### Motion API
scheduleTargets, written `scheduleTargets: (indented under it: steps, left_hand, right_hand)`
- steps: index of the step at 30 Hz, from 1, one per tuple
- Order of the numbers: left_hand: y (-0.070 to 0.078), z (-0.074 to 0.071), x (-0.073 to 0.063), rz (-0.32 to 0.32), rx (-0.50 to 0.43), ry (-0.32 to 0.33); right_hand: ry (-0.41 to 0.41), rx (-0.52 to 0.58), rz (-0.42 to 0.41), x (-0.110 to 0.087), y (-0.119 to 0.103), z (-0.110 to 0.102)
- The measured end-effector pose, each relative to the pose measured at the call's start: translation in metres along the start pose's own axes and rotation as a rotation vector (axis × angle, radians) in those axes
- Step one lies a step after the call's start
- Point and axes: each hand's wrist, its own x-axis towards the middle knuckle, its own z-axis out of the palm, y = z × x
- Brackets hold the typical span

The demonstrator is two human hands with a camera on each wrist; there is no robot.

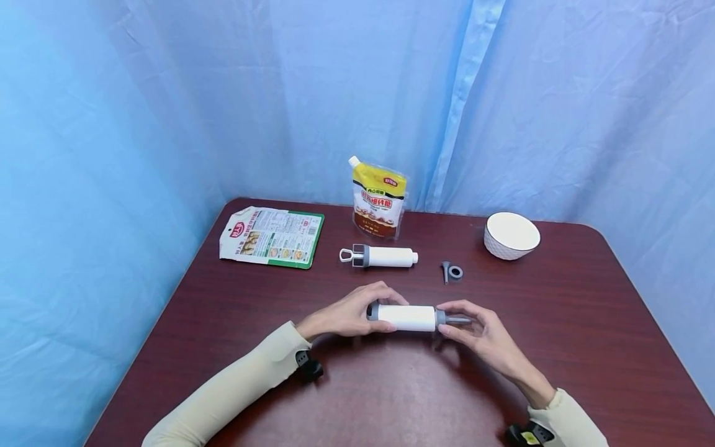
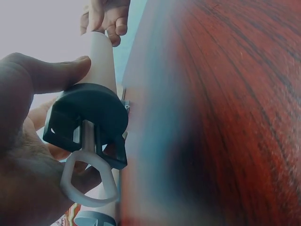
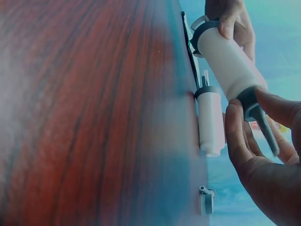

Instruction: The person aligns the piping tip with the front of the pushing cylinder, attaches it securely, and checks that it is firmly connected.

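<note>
A white icing syringe with grey end caps lies level between both hands, above the table. My left hand grips its plunger end, thumb along the white barrel. In the left wrist view, the pale ring handle of the plunger sticks out behind the dark end cap. At the other end, my right hand pinches the grey front collar between thumb and fingers. From that collar a long tapered nozzle points out past the fingers.
Beyond the hands lies a second icing syringe. A small grey nozzle and a grey ring are right of it. A spouted pouch stands behind, a flat packet lies left, and a white bowl sits back right.
</note>
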Motion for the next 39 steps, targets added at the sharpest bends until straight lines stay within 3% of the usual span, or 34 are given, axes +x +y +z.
scheduleTargets:
  steps: [6, 18, 24, 33, 39]
  left_hand:
    - [0.0009, 0.0010, 0.0009, 0.007, -0.004, -0.005]
    - [-0.0006, 0.0031, 0.0026, -0.025, -0.023, 0.001]
    - [-0.0021, 0.0014, 0.0014, -0.040, -0.049, 0.003]
    - [0.0037, 0.0020, -0.0030, -0.038, -0.016, 0.015]
    - [0.0014, 0.0011, -0.0021, -0.023, -0.023, 0.019]
  right_hand:
    - [0.026, 0.041, 0.034, 0.0011, 0.0020, 0.0038]
    - [0.065, 0.020, -0.014, 0.0033, 0.0014, 0.0056]
    - [0.037, -0.037, -0.012, 0.0020, -0.0001, 0.0019]
    - [0.020, 0.055, 0.020, 0.0009, 0.0021, 0.0059]
    - [0.037, 0.044, -0.002, 0.0013, 0.0018, 0.0058]
